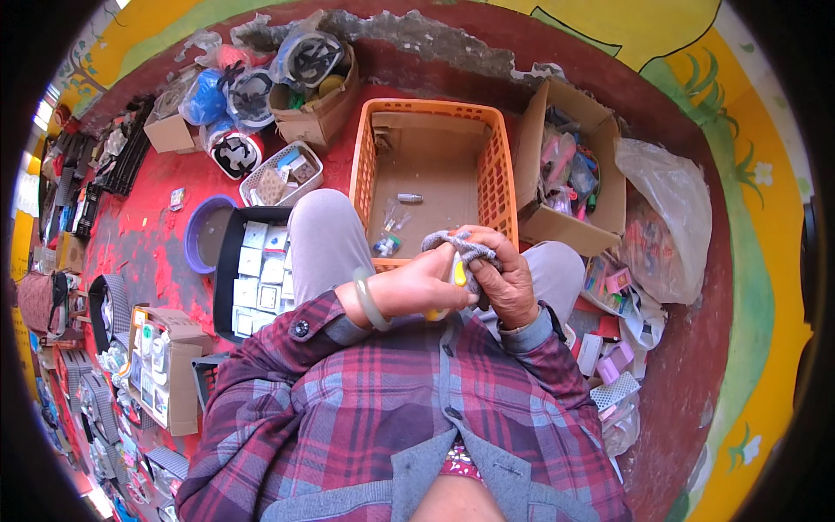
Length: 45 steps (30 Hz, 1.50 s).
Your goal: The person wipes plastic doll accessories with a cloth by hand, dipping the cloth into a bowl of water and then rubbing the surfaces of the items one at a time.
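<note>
Head view: both hands together above person's lap, just past near rim of orange basket (435, 103). L hand (413, 285) curled around yellow object (460, 273), mostly hidden by fingers, exact kind n/a; 2nd yellow bit shows below same hand. R hand (507, 277) pinches bunched grey cloth (475, 250), cloth up against yellow obj. & L fingers. Pale bracelet (371, 300) on L wrist. Basket btwn knees and beyond, cardboard-lined; inside: silver cylinder (410, 198) lying on side, plus small clear packets (387, 245) near the near edge. L of knees: black box (223, 291) w/ rows of small white boxes (270, 271), purple basin (193, 237) just beside, on red floor (156, 252). R of basket: open carton (570, 231), mixed colourful items, clear plastic bag (674, 196) next to it.
</note>
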Each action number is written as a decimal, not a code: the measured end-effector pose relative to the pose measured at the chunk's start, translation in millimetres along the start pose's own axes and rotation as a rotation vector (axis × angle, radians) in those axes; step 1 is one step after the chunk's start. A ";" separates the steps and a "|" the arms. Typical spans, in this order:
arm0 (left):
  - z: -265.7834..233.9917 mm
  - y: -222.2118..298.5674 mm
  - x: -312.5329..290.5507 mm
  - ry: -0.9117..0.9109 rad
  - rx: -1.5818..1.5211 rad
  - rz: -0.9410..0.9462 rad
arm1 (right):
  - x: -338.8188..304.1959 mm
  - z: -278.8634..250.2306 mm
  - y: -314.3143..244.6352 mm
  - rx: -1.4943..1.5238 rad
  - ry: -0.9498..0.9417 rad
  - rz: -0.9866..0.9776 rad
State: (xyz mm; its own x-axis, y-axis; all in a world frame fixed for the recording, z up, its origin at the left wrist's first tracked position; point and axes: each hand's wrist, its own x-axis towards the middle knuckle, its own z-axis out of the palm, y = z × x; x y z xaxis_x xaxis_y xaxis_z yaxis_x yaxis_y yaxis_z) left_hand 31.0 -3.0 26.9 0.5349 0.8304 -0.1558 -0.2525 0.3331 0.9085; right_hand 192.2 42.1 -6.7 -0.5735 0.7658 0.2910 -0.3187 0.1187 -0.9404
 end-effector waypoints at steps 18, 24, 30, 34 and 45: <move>0.0 -12.5 5.3 0.018 -0.066 0.081 | -3.3 -1.8 3.3 0.297 0.091 0.122; -2.3 -13.4 4.8 0.008 0.191 -0.024 | 0.9 3.3 0.9 -0.085 0.111 0.080; -9.7 -24.8 10.0 0.016 0.576 0.127 | 6.5 2.6 0.9 0.027 0.061 0.170; -6.4 -19.5 8.5 -0.088 0.215 0.133 | 4.0 -13.8 10.9 0.661 0.059 0.401; -1.6 -6.1 1.0 -0.059 -0.183 0.032 | -2.3 -4.0 -2.5 0.175 -0.018 0.117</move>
State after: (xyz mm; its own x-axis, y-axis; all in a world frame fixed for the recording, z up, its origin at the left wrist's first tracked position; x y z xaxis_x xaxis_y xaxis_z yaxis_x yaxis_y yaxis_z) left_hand 31.7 -3.4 20.7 0.5692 0.8161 -0.1004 -0.4098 0.3874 0.8258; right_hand 197.4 42.5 -5.7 -0.6270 0.7564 0.1866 -0.3747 -0.0828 -0.9235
